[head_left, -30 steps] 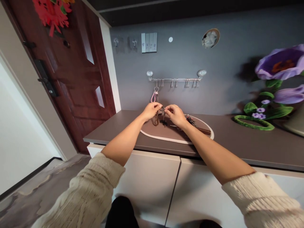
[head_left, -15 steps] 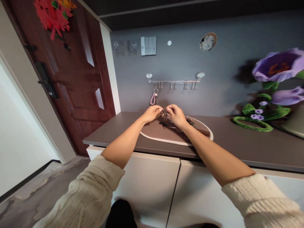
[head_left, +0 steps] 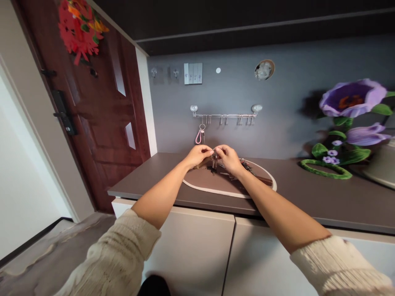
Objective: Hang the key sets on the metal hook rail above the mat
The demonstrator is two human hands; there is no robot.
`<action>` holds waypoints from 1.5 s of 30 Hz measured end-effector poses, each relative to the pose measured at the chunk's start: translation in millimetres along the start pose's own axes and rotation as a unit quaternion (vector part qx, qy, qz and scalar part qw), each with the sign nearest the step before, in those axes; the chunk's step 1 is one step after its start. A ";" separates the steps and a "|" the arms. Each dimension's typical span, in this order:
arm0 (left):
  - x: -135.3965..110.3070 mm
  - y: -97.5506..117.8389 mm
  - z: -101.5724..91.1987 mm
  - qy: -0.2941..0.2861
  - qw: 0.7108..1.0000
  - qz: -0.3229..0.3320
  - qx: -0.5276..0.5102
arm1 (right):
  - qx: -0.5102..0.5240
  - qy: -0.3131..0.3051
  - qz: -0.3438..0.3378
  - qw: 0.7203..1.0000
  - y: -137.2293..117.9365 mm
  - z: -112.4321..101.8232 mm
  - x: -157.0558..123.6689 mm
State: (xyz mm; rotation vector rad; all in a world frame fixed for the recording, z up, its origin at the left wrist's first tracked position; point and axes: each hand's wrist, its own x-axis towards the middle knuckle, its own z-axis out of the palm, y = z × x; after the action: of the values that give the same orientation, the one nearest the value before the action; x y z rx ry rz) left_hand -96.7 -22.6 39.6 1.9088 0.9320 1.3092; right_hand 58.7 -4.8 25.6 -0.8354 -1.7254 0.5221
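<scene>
My left hand [head_left: 199,156] and my right hand [head_left: 227,158] meet fingertip to fingertip above an oval mat [head_left: 203,181] with a pale rim. Both hands pinch a small ring of keys [head_left: 215,159]; the keys dangle below the fingers, and the ring itself is mostly covered. More keys [head_left: 247,166] lie on the mat beyond my right wrist. On the wall just behind, a pink key strap [head_left: 198,137] hangs by a metal ring from the left end of a clear hook rail [head_left: 226,116].
The mat rests on a dark countertop [head_left: 302,197] over white cabinet doors [head_left: 191,242]. Purple artificial flowers [head_left: 352,98] with a green looped base stand at the right. A brown door [head_left: 101,123] is at the left. A dark shelf [head_left: 247,24] overhangs the counter.
The view has tilted up slightly, so everything sits lower in the picture. My fingertips have come closer together over the key ring.
</scene>
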 end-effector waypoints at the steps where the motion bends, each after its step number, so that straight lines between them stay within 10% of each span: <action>1: 0.4 -0.9 0.3 0.010 1.000 -0.003 -0.010 | 0.008 0.001 0.006 1.000 -0.7 -0.1 -0.3; 23: 9.6 -10.1 3.8 0.095 0.989 0.006 -0.111 | 0.155 0.030 0.053 0.986 -9.0 7.7 3.9; 45: 22.7 -21.1 -10.0 0.361 0.929 -0.079 -0.038 | 0.211 0.096 0.155 0.960 -46.7 27.6 96.3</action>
State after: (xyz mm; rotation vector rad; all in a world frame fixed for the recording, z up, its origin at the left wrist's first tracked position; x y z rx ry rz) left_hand -104.6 8.9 36.7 1.2461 1.3233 1.9541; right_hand 4.9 38.9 111.6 -0.8156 -1.2464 0.9499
